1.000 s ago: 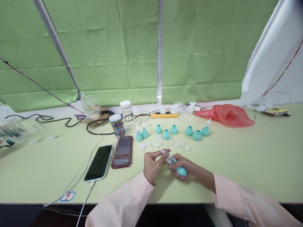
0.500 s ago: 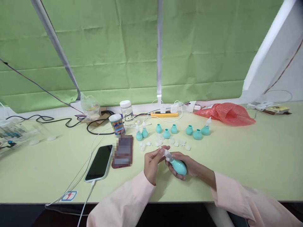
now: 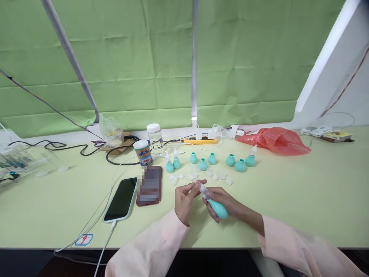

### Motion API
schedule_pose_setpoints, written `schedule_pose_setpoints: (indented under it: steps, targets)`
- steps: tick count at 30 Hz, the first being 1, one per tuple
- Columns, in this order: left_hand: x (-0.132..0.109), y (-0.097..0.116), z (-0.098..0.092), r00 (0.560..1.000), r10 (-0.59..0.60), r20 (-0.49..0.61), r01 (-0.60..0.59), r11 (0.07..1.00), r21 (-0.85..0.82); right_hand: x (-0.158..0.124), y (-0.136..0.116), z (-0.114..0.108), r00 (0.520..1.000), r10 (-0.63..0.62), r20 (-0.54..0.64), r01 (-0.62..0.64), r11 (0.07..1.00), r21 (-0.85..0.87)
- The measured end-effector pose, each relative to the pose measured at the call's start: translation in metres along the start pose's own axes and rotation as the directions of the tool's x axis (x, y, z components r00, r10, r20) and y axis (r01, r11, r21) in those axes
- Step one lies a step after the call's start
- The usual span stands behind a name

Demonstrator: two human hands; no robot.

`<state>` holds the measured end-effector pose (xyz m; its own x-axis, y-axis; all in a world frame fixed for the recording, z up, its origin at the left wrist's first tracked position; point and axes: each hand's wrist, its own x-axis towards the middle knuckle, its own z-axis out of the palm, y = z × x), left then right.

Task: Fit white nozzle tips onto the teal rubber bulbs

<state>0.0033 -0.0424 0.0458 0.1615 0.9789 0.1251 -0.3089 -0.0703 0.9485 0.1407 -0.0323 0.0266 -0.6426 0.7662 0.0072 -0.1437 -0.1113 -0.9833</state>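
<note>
A teal bulb syringe (image 3: 219, 209) is held low over the table, tilted with its translucent nozzle (image 3: 203, 189) pointing up and left. My right hand (image 3: 223, 200) wraps round its upper part, thumb near where nozzle and bulb meet. My left hand (image 3: 186, 198) pinches the nozzle's tip end between thumb and fingers; the very tip is partly hidden. Just beyond my hands lie several small translucent plastic pieces (image 3: 215, 177). Behind these stand several teal bulbs without nozzles (image 3: 203, 164). Two bulbs with nozzles (image 3: 169, 166) stand at left, and another nozzle-fitted bulb (image 3: 250, 160) at right.
A charging phone (image 3: 121, 200) and a dark red phone (image 3: 151, 184) lie left of my hands. Behind them stand a printed can (image 3: 143, 152) and a clear jar (image 3: 155, 138). A yellow power strip (image 3: 200, 141) and a red plastic bag (image 3: 276, 141) are along the wall.
My right thumb has shifted up toward the nozzle's base, and the bulb sits slightly lower. My left hand keeps its pinch on the nozzle.
</note>
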Motion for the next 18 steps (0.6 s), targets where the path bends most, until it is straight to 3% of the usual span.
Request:
schedule_pose_setpoints:
  steps: [3,8,11,14,18]
  targets:
    - [0.001,-0.001,-0.001,1.0,0.031,-0.001,-0.031,0.999,0.03,-0.001,0.0,0.002,0.999,0.037,-0.003,-0.036,0.996,0.082]
    - [0.0,-0.002,0.0,0.998,0.057,-0.041,-0.055,0.998,0.036,0.0,-0.004,0.006,0.968,0.239,0.075,-0.251,0.914,0.319]
    - [0.0,-0.002,0.001,0.998,0.04,-0.05,-0.04,0.999,0.004,0.001,-0.004,0.006,0.945,0.297,0.135,-0.326,0.865,0.38]
    - [0.001,-0.004,0.002,0.999,0.017,-0.032,-0.018,0.998,-0.057,0.002,-0.004,0.008,0.959,0.257,0.118,-0.282,0.882,0.377]
    - [0.001,-0.005,0.002,1.0,0.005,-0.023,-0.008,0.993,-0.119,0.002,-0.004,0.012,0.993,0.114,0.024,-0.116,0.956,0.269]
